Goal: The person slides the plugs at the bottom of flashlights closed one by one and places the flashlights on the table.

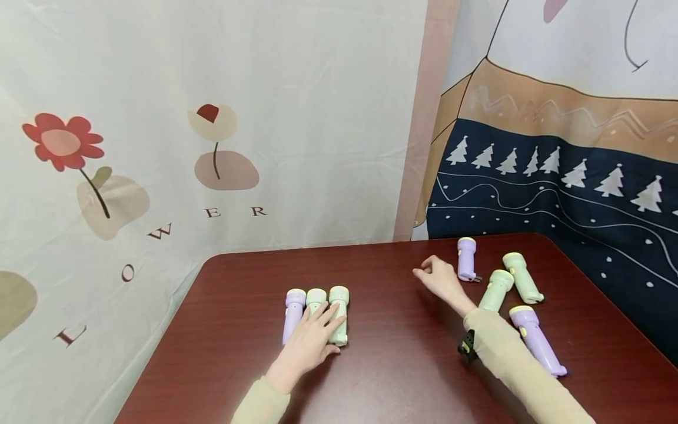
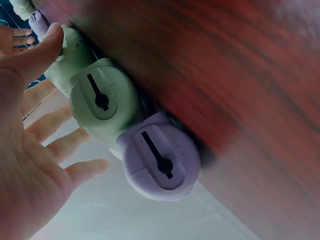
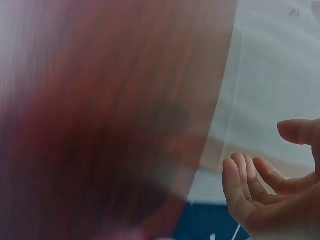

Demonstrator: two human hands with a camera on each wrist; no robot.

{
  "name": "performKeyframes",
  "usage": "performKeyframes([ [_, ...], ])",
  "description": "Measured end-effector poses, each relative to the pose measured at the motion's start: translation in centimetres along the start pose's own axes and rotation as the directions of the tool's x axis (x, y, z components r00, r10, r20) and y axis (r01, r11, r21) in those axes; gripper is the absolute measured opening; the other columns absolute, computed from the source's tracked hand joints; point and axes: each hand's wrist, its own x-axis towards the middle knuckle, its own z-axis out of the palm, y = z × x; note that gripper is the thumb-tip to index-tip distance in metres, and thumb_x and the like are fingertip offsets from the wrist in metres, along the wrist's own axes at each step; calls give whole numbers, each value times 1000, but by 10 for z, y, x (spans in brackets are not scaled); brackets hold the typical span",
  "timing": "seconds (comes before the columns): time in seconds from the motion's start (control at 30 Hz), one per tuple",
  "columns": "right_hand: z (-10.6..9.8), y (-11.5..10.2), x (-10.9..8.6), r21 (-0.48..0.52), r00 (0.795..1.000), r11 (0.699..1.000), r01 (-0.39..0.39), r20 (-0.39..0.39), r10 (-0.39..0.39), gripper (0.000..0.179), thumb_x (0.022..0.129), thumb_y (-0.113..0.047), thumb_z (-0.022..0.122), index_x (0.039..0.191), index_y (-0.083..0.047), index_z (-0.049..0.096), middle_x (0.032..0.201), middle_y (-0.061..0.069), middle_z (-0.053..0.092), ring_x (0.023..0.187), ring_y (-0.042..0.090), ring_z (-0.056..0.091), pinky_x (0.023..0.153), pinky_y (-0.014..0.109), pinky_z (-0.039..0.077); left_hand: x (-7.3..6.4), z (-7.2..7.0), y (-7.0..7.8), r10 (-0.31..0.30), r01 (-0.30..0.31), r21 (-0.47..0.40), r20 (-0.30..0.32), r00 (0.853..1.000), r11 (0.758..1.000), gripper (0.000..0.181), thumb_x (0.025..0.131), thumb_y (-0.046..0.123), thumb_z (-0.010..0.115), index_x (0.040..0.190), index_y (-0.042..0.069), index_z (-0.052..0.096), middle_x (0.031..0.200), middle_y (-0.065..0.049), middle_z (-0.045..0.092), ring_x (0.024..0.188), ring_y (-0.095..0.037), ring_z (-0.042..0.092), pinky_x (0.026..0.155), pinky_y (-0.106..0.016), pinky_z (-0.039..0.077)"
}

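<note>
Three flashlights lie side by side at the table's middle left: a purple flashlight [image 1: 293, 315], a green flashlight [image 1: 316, 297] and another green flashlight [image 1: 339, 315]. My left hand [image 1: 309, 338] rests over the green pair, fingers spread. The left wrist view shows the purple tail end [image 2: 161, 160] and a green tail end [image 2: 104, 97] beside that hand's fingers. My right hand [image 1: 442, 280] hovers over the table with loosely bent fingers and holds nothing; the right wrist view shows a gap between its thumb and fingers. Nearest it lies a purple flashlight [image 1: 467, 259].
On the right side lie two green flashlights [image 1: 522, 280] [image 1: 497, 290], close together, and a purple flashlight [image 1: 537, 341] by my right forearm. The dark red table [image 1: 392, 365] ends at a white printed curtain [image 1: 328, 147] and a navy one with trees [image 1: 529, 194].
</note>
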Motion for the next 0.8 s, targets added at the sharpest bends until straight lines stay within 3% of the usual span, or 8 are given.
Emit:
performKeyframes([
  [0.17, -24, 16, 17, -57, 999, 998, -28, -47, 25, 38, 90, -27, 56, 108, 6, 56, 99, 24, 67, 89, 34, 63, 79, 46, 50, -1, 1, 0, -7, 7, 2, 6, 1000, 1000, 60, 73, 39, 76, 126, 16, 60, 137, -9, 56, 125, -33, 53, 99, -54, 44],
  [0.4, -47, 35, 35, -101, 991, 988, -116, -81, 108, 44, 91, -32, 50, 115, 5, 54, 115, 27, 59, 102, 45, 58, 84, 53, 48, -2, 0, 2, -15, 15, 6, 3, 1000, 1000, 59, 72, 37, 78, 125, 17, 61, 136, -8, 57, 124, -32, 54, 97, -54, 46],
  [0.57, -57, 49, 42, -107, 979, 975, -193, -90, 184, 49, 92, -34, 48, 120, 7, 49, 121, 33, 52, 111, 50, 52, 89, 57, 44, -2, 0, 2, -5, 5, 20, -12, 1000, 1000, 58, 72, 36, 78, 124, 17, 61, 136, -9, 57, 124, -32, 54, 97, -54, 46],
  [0.8, -64, 66, 48, -123, 962, 955, -270, -74, 262, 57, 89, -33, 49, 121, 15, 44, 118, 38, 50, 109, 51, 51, 87, 57, 44, -2, -1, 3, -4, 5, 29, -15, 1000, 1000, 58, 73, 36, 77, 124, 16, 61, 136, -10, 57, 124, -32, 54, 98, -55, 45],
])
